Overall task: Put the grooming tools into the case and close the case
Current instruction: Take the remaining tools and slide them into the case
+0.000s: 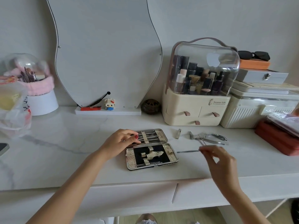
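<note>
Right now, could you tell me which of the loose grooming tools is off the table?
The thin metal rod, pinched at its end by the right hand. The small nail clipper and the tangled pile of tools lie on the table.

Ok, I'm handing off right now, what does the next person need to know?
Left hand rests on the open case, fingers on its far half, where several tools sit under straps.
Right hand pinches a thin metal tool beside the case, pointing towards it.
Still loose on the table: small clipper and a pile of clippers and scissors.
Left: slot in the held tool, load the loose ones, close the case.
</note>
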